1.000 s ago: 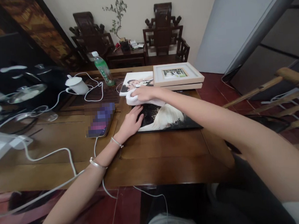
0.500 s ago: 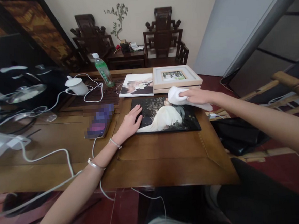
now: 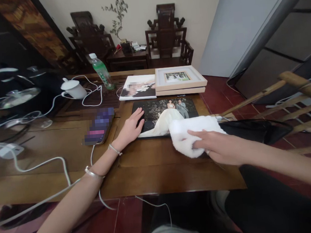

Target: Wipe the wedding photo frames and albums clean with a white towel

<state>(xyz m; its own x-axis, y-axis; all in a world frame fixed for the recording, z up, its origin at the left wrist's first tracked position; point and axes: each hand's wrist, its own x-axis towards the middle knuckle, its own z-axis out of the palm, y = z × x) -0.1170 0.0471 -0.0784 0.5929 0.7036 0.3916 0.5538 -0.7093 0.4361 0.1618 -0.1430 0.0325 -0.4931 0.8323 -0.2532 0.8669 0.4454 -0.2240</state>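
A dark wedding photo panel (image 3: 155, 113) lies flat on the wooden table (image 3: 154, 177). My left hand (image 3: 131, 127) rests on its left edge, fingers stretched out and holding nothing. A fluffy white cloth (image 3: 183, 134) is gripped in my right hand (image 3: 218, 147), at the panel's near right corner. The cloth covers that corner and hangs over the table in front of it; whether it presses on the panel I cannot tell. Some of my right fingers are tucked into the cloth's folds.
Behind the panel lie a white photo board (image 3: 140, 87) and light wooden picture frames (image 3: 181, 81). Further left stand a green-labelled bottle (image 3: 102, 72), a lidded white cup (image 3: 73, 88) and a phone (image 3: 100, 125) with its cable. A wooden chair (image 3: 297, 85) stands at the right.
My right hand has drawn the white cloth from the panel's far right side toward me, uncovering the two figures in the photo. My left hand stays on the left edge.
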